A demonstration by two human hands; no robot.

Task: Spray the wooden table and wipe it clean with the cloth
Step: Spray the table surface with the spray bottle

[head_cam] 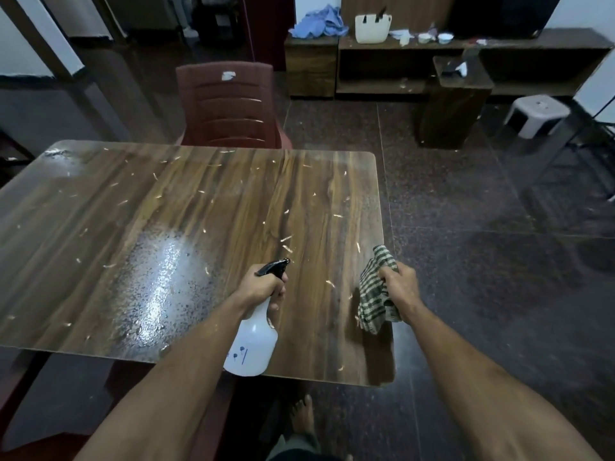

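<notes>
Table [199, 201] right edge | cloth [376, 294] overhangs | open floor [499, 227] beyond

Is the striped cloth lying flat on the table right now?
No, the striped cloth hangs bunched in the right hand, lifted above the wooden table near its right edge.

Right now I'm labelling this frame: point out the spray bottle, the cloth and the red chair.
spray bottle [253, 347]: head view, on its white body.
cloth [374, 302]: head view, on its striped middle.
red chair [226, 104]: head view, on its backrest.
</notes>
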